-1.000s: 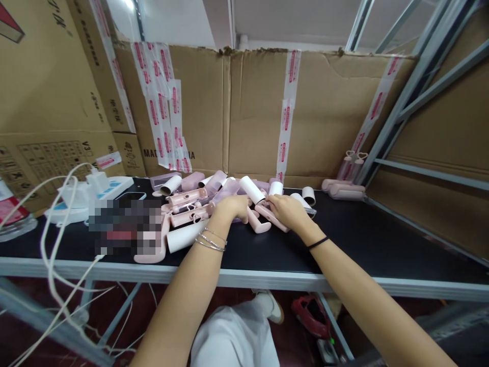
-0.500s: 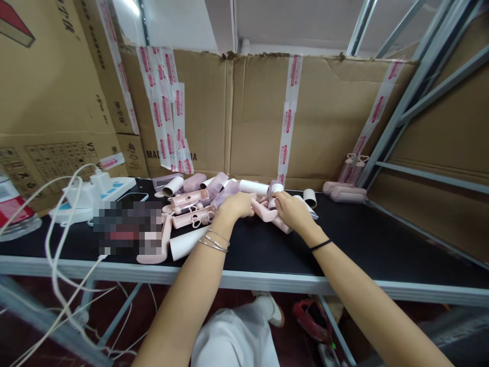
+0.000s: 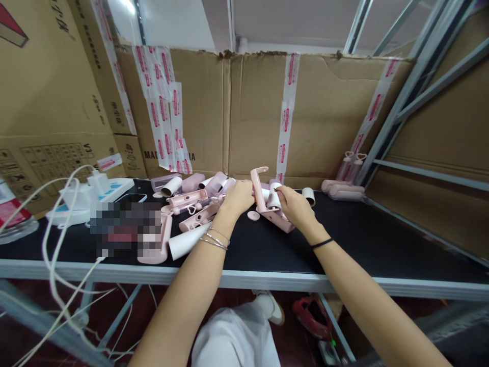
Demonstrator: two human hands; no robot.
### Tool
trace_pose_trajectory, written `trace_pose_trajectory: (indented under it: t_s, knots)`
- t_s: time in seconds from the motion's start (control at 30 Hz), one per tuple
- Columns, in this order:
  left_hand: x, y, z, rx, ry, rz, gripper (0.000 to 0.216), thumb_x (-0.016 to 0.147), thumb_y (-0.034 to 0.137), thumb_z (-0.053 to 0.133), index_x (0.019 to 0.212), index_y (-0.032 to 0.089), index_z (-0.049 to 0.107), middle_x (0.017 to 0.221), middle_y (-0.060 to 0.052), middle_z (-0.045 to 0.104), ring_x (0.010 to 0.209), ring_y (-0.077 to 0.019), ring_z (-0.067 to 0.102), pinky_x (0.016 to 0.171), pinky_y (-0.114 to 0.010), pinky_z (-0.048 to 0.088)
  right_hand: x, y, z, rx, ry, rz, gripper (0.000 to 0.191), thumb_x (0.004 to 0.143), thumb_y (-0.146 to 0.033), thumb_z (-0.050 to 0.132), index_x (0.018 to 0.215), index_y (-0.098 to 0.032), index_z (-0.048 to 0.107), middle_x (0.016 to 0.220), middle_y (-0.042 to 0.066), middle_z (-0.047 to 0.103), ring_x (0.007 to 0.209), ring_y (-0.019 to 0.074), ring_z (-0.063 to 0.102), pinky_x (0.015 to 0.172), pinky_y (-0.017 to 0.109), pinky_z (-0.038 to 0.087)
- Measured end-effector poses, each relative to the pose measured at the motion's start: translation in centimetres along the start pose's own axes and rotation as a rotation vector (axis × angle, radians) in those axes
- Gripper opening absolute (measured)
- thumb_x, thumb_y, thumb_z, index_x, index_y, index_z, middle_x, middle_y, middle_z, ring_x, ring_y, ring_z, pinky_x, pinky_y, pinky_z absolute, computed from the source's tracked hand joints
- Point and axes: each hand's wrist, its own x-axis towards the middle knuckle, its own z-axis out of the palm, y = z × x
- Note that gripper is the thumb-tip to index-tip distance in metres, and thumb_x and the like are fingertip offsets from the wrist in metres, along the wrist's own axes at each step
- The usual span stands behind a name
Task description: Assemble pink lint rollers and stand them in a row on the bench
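My left hand (image 3: 237, 199) is closed on a pink plastic bracket (image 3: 260, 192), which stands up with its two short arms pointing right. Just right of it, my right hand (image 3: 294, 206) pinches the edge of a white roll (image 3: 273, 198) between thumb and finger. The roll sits between the bracket's arms; whether it is fixed there I cannot tell. Below them lies a long pink casing (image 3: 281, 222). A small pink disc (image 3: 253, 216) rests on the black tabletop (image 3: 252, 250) near my left hand. My left fingertips are partly hidden.
Several pink casings (image 3: 189, 198) and clear purplish covers (image 3: 216, 183) lie heaped on the left, with a loose white roll (image 3: 185, 243) in front. Another roll (image 3: 308, 195) stands right of my hand. Two pink rollers (image 3: 347, 191) lie far right. White cables (image 3: 51, 244) hang over the left edge.
The pink bracket has swung from lying low to standing upright in my left hand. The pink disc now shows on the tabletop. My right hand has risen slightly, still near the bracket.
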Motion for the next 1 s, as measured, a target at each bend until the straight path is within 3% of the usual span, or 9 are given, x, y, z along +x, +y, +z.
trace_pose_trajectory:
  t_s: [0.13,0.37,0.77,1.0]
  knots:
    - [0.1,0.0,0.2,0.030,0.020,-0.004,0.021,0.083,0.023,0.050,0.096,0.017,0.065,0.097,-0.012,0.070,0.091,-0.0254,0.066,0.078,-0.034,0.051,0.0,-0.2,-0.2,0.107,-0.003,-0.108,0.033,0.097,-0.026,0.027,0.102,-0.014,0.057,0.100,0.010,0.066,0.089,0.0201,0.060,0.073,0.027,0.038]
    - [0.2,0.7,0.2,0.083,0.051,0.056,0.022,0.083,0.023,0.048,0.094,0.018,0.066,0.093,-0.011,0.071,0.091,-0.0255,0.067,0.080,-0.034,0.050,-0.2,-1.0,-1.0,0.056,-0.111,-0.168,0.029,0.095,-0.027,0.032,0.095,-0.016,0.059,0.089,0.007,0.068,0.078,0.0195,0.062,0.066,0.027,0.035]
    - [-0.2,1.3,0.1,0.108,0.140,0.159,0.018,0.081,0.021,0.052,0.088,0.015,0.068,0.083,-0.011,0.070,0.090,-0.0260,0.066,0.083,-0.035,0.048,-0.5,-1.0,-1.6,0.052,0.004,-0.219,0.030,0.093,-0.026,0.034,0.092,-0.016,0.061,0.081,0.007,0.067,0.070,0.0180,0.060,0.057,0.026,0.029]
    - [0.2,0.9,0.5,0.034,0.141,0.224,0.017,0.083,0.025,0.054,0.086,0.014,0.066,0.086,-0.010,0.070,0.086,-0.0236,0.064,0.082,-0.033,0.048,-0.8,-1.3,-2.2,0.033,0.015,-0.240,0.032,0.094,-0.028,0.032,0.091,-0.016,0.061,0.082,0.007,0.067,0.069,0.0161,0.058,0.058,0.026,0.029]
